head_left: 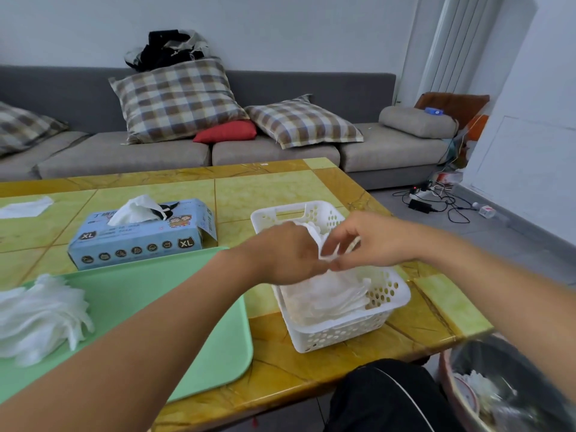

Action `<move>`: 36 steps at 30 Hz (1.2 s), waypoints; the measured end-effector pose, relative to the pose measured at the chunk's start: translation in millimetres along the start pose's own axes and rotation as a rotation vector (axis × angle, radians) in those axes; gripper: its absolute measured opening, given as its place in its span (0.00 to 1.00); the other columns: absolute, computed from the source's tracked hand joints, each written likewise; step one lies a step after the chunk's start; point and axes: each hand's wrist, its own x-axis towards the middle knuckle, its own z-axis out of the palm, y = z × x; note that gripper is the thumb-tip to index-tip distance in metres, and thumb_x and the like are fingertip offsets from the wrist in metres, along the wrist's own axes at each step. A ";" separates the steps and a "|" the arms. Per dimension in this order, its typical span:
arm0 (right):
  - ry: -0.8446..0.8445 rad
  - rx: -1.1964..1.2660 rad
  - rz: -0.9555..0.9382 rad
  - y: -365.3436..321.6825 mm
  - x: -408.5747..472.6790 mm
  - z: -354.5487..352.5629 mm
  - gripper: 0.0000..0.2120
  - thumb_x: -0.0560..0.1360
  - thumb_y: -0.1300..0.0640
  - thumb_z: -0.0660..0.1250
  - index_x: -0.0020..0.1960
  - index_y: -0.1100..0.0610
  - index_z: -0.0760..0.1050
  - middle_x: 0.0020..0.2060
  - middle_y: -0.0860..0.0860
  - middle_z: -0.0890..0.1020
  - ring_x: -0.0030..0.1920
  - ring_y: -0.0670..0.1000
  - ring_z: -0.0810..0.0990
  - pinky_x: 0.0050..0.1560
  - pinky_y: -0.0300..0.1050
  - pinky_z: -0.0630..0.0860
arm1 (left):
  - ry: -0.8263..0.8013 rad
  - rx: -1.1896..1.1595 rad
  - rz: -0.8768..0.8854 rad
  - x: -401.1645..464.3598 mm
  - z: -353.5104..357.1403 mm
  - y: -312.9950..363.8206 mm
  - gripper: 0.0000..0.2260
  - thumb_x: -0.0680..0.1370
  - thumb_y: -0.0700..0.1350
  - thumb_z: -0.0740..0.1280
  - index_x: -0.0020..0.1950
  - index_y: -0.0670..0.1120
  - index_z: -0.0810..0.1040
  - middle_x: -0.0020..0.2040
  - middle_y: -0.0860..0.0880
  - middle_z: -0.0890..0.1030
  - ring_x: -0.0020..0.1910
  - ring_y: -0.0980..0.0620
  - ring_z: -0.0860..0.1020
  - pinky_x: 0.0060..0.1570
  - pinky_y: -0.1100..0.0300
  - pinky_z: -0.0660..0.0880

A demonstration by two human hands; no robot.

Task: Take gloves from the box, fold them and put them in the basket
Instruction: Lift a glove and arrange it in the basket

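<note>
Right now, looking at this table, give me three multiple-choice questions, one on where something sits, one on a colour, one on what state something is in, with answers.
1. Where does the pile of loose gloves lie?
A. on the tray
B. on the sofa
C. on the floor

2. What colour is the tray?
A. red
B. green
C. black

3. What are the two hands doing?
A. resting flat on the table
B. lifting the glove box
C. holding a glove over the basket

Answers: 1 A, the pile lies on the tray's left part. 2 B, its surface is pale green. 3 C, the left hand and right hand meet on a white glove above the white basket, the fingers pinching it; the glove box stands apart, untouched.
</note>
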 end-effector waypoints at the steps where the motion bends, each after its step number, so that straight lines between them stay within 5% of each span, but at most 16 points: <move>1: 0.007 -0.090 0.037 -0.4 7.8 1.5 0.25 0.70 0.43 0.78 0.64 0.47 0.79 0.57 0.39 0.82 0.56 0.44 0.81 0.56 0.43 0.78 | 0.074 0.094 -0.022 4.5 0.3 -2.1 0.19 0.76 0.61 0.65 0.48 0.45 0.84 0.48 0.49 0.84 0.50 0.50 0.80 0.51 0.49 0.78; 3: -0.068 -0.257 0.129 -1.0 22.8 12.4 0.41 0.64 0.39 0.81 0.71 0.50 0.72 0.63 0.43 0.78 0.60 0.48 0.78 0.58 0.45 0.77 | 0.076 0.260 -0.068 10.7 5.2 -0.1 0.18 0.76 0.59 0.69 0.47 0.44 0.77 0.44 0.50 0.78 0.49 0.48 0.78 0.48 0.53 0.77; 5: -0.088 -0.228 0.148 -2.3 37.3 23.0 0.44 0.61 0.39 0.82 0.72 0.48 0.70 0.61 0.43 0.78 0.60 0.50 0.78 0.58 0.48 0.78 | -0.013 0.339 -0.109 15.0 14.6 8.6 0.18 0.75 0.59 0.70 0.49 0.46 0.72 0.41 0.51 0.70 0.47 0.47 0.76 0.45 0.55 0.74; 9: -0.077 -0.078 0.046 -7.7 53.5 36.5 0.32 0.60 0.50 0.82 0.61 0.42 0.74 0.55 0.40 0.81 0.54 0.45 0.81 0.55 0.50 0.79 | -0.199 0.440 -0.179 22.2 31.5 19.5 0.23 0.76 0.61 0.68 0.62 0.46 0.77 0.50 0.49 0.77 0.50 0.46 0.78 0.51 0.54 0.78; 11: -0.088 -0.119 0.024 -8.6 49.9 38.4 0.32 0.63 0.53 0.82 0.63 0.44 0.75 0.59 0.42 0.79 0.58 0.46 0.79 0.59 0.49 0.77 | -0.252 0.444 -0.192 25.2 37.6 21.8 0.22 0.76 0.60 0.68 0.62 0.47 0.77 0.50 0.50 0.77 0.53 0.46 0.79 0.53 0.55 0.77; 14: 0.172 -0.168 0.034 -7.9 30.9 24.8 0.32 0.68 0.51 0.81 0.69 0.47 0.74 0.63 0.43 0.76 0.61 0.46 0.77 0.62 0.45 0.74 | -0.231 0.419 -0.211 26.7 38.6 22.8 0.22 0.76 0.58 0.69 0.63 0.46 0.76 0.52 0.49 0.78 0.51 0.47 0.79 0.50 0.56 0.76; 17: 0.434 -0.164 0.082 -1.9 6.7 4.2 0.16 0.70 0.58 0.79 0.56 0.50 0.82 0.45 0.41 0.80 0.43 0.43 0.79 0.46 0.44 0.78 | -0.198 0.367 -0.219 26.1 35.2 18.9 0.25 0.75 0.58 0.70 0.65 0.43 0.74 0.51 0.49 0.76 0.50 0.47 0.79 0.48 0.57 0.77; 19: 0.349 -0.380 0.167 4.8 1.4 2.3 0.11 0.70 0.58 0.79 0.51 0.50 0.84 0.41 0.41 0.76 0.45 0.45 0.78 0.39 0.41 0.73 | -0.164 0.373 -0.213 25.2 37.4 16.0 0.32 0.74 0.58 0.71 0.72 0.41 0.69 0.53 0.48 0.76 0.53 0.46 0.79 0.48 0.56 0.77; 23: 0.217 -0.521 0.176 21.4 15.3 20.8 0.15 0.72 0.53 0.78 0.56 0.49 0.80 0.50 0.45 0.74 0.56 0.50 0.76 0.47 0.44 0.71 | -0.112 0.432 -0.195 21.3 47.8 12.1 0.49 0.74 0.57 0.70 0.81 0.39 0.43 0.58 0.47 0.78 0.54 0.45 0.79 0.48 0.55 0.78; 28: 0.340 -0.437 0.199 29.8 43.6 16.4 0.06 0.76 0.54 0.73 0.53 0.52 0.83 0.51 0.48 0.81 0.51 0.53 0.80 0.45 0.48 0.76 | -0.065 0.457 -0.141 17.1 53.9 13.6 0.49 0.75 0.54 0.69 0.81 0.40 0.38 0.47 0.49 0.73 0.47 0.47 0.77 0.41 0.55 0.75; 32: 0.375 -0.388 0.275 29.1 68.5 18.1 0.14 0.72 0.65 0.71 0.55 0.54 0.83 0.56 0.53 0.83 0.53 0.57 0.83 0.47 0.52 0.81 | -0.053 0.475 -0.137 15.1 57.6 16.5 0.49 0.76 0.53 0.68 0.81 0.39 0.36 0.41 0.50 0.72 0.44 0.47 0.76 0.38 0.56 0.73; 36: 0.379 -0.230 0.314 26.3 77.5 9.8 0.07 0.72 0.66 0.70 0.47 0.56 0.81 0.44 0.49 0.80 0.47 0.54 0.81 0.36 0.44 0.75 | -0.044 0.486 -0.149 14.7 62.2 16.0 0.48 0.77 0.53 0.66 0.80 0.39 0.35 0.42 0.49 0.76 0.44 0.48 0.77 0.36 0.57 0.71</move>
